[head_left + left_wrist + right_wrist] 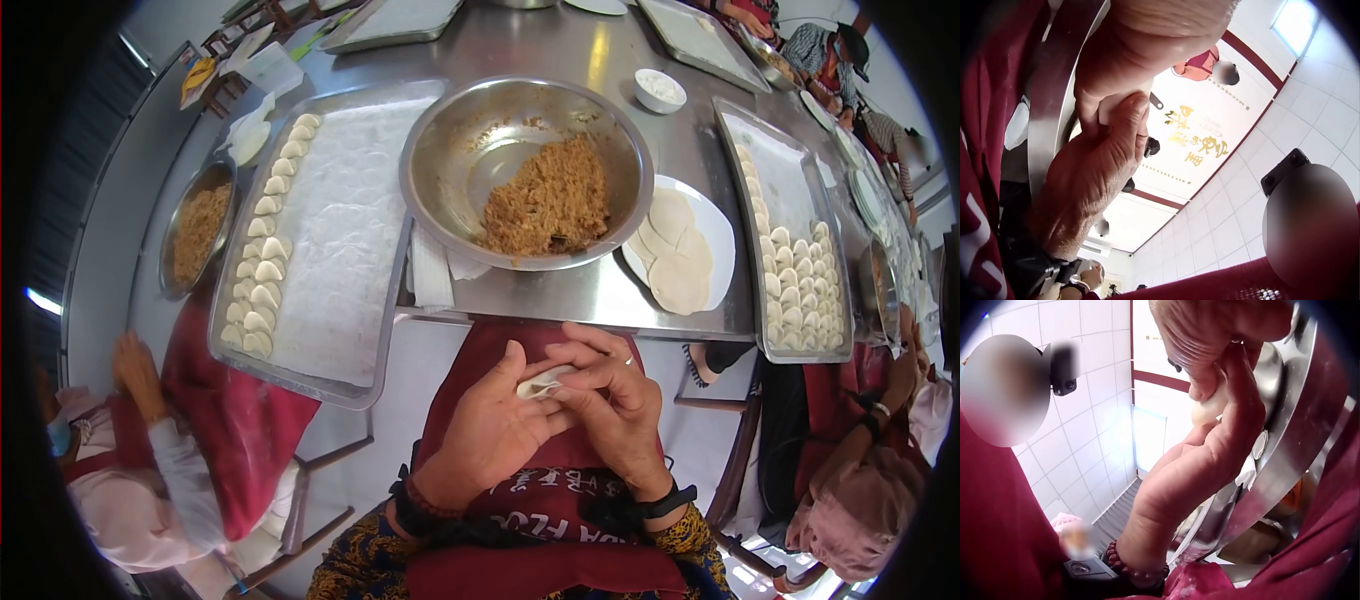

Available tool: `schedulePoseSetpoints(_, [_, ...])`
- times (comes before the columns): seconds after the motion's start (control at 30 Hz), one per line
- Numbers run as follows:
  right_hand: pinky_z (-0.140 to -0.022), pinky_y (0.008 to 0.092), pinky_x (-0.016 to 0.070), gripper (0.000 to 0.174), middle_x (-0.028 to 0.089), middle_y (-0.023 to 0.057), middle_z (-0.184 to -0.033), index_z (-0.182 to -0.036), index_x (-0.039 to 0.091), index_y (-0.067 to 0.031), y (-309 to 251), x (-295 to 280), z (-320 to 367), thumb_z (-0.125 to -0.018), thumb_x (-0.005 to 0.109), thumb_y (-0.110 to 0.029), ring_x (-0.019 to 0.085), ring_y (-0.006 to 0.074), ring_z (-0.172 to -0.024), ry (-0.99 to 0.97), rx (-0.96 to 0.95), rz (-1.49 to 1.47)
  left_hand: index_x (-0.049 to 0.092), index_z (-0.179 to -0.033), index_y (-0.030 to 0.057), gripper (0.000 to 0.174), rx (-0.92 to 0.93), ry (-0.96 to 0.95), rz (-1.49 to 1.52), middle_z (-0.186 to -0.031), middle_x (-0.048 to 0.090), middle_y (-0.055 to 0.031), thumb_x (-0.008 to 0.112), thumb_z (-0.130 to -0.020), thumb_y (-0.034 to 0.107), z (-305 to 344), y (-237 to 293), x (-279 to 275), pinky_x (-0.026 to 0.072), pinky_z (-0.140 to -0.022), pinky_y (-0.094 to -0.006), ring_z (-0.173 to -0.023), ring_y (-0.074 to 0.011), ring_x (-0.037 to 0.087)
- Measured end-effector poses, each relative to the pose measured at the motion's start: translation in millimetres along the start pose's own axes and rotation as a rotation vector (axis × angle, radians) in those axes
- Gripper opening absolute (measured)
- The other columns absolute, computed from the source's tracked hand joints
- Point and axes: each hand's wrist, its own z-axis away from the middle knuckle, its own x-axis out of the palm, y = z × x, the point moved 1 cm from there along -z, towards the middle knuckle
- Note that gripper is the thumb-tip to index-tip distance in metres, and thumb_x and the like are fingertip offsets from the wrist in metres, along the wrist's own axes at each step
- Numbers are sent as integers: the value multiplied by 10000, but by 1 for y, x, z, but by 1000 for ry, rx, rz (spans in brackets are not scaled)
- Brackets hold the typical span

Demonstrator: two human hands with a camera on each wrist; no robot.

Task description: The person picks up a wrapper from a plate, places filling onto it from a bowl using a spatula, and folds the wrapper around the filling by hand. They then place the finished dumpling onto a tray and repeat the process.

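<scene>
A pale, partly folded dumpling [545,382] lies between my two hands above my lap. My left hand [490,425], a beaded bracelet at its wrist, holds it from below, palm turned up, thumb raised beside it. With thumb and fingers, my right hand [615,405] pinches the dumpling's edge. In the left wrist view, the right thumb [1132,112] presses on the dough [1110,107]. The right wrist view has the dumpling [1207,407] partly hidden by fingers of both hands. Ahead is a steel bowl [425,190] of minced filling [550,200].
Round wrappers [680,270] lie on a white plate [722,285] to the right. Left of the bowl, a tray [340,260] carries rows of dumplings [265,270]. Another dumpling tray [770,160] stands at right. A small white bowl [660,90] sits farther back. People sit on both sides.
</scene>
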Motion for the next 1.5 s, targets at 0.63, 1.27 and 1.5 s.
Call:
schedulePoseSetpoints(0.63, [-1021,362,474,257,644,134,-1208,-986,655,-43,-12,5,-2,-756,749,20,478,261,-1310,39,198,-147,579,-1175,-8,325,91,26,-217,-1132,608,-93,452,-1032,254,2,-2,-5,461,-979,-419,-1077,-193,592])
schedulePoseSetpoints(1.27, [-988,358,478,200,633,194,-1187,-984,700,-30,-4,4,-1,-801,695,51,571,256,-1203,77,90,-156,467,-1284,6,493,33,-101,35,-1230,545,-116,323,-1055,419,-2,-8,-6,397,-1060,-410,-1158,-196,535])
schedulePoseSetpoints(1.5, [-988,360,475,130,655,172,-1166,-909,702,-36,-7,3,-3,-802,698,38,540,259,-1241,20,106,-13,469,-1284,22,476,59,-39,-35,-1218,543,-97,330,-1055,415,-2,-9,-2,402,-1045,-410,-1141,-178,531])
